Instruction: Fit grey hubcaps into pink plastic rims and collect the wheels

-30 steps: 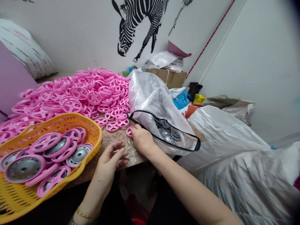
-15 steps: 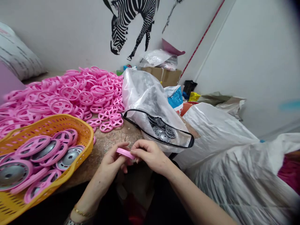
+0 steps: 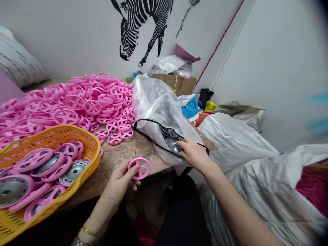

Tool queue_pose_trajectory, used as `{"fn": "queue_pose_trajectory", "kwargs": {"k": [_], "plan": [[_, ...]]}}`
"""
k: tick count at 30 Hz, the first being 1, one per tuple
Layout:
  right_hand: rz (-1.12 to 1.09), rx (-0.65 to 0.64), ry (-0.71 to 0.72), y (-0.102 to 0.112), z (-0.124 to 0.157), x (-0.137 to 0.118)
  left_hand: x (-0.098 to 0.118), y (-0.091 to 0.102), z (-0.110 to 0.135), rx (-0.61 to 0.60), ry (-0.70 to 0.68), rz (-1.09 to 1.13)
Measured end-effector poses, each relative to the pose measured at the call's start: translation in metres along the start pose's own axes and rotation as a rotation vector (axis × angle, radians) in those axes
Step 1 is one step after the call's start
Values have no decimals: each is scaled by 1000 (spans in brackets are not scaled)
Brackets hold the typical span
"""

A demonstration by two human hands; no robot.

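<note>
You wear a thin gold chain bracelet [image 3: 91, 234] on your left wrist [image 3: 98, 222], a silver-coloured metal band [image 3: 79, 241] just beside it toward the near edge, and dark clothing [image 3: 183, 215] over your lap, with both forearms [image 3: 238, 208] bare.

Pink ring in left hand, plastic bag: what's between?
Bare speckled tabletop lies between the pink ring and the plastic bag, in the head view.

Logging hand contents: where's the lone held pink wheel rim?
In the head view, the pink wheel rim sits in the left hand, right of the yellow basket, below the clear plastic bag.
</note>
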State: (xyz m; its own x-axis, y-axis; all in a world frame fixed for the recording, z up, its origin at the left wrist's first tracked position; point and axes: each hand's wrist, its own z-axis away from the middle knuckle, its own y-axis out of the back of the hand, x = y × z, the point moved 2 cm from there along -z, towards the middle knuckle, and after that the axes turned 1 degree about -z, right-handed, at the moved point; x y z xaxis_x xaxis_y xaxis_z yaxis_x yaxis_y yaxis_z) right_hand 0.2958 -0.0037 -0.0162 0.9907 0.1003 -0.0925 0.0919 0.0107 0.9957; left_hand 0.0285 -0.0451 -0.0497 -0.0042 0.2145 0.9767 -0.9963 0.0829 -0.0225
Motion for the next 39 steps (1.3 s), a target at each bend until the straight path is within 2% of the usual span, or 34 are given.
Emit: {"fn": "queue_pose_trajectory", "kwargs": {"k": [5, 13, 17, 22, 26, 29, 34, 39], "plan": [[59, -82, 54, -3, -7, 1, 0, -1, -2, 3, 10, -5], [104, -31, 39, -3, -12, -5, -1, -2, -3, 13, 17, -7], [108, 81, 57, -6, -8, -7, -1, -2, -2, 14, 18, -1], [30, 286, 86, -12, -5, 0, -2, -3, 1, 9, 44, 34], [-149, 467, 144, -12, 0, 4, -2, -7, 2, -17, 90, 97], [-324, 591, 217, -4, 10, 0, 1, -12, 2, -33, 138, 139], [-502, 638, 363, 14, 35, -19, 8, -19, 2, -78, 175, 211], [-504, 688, 610, 9, 55, -43, 9, -21, 5, -136, 207, 300]]}}
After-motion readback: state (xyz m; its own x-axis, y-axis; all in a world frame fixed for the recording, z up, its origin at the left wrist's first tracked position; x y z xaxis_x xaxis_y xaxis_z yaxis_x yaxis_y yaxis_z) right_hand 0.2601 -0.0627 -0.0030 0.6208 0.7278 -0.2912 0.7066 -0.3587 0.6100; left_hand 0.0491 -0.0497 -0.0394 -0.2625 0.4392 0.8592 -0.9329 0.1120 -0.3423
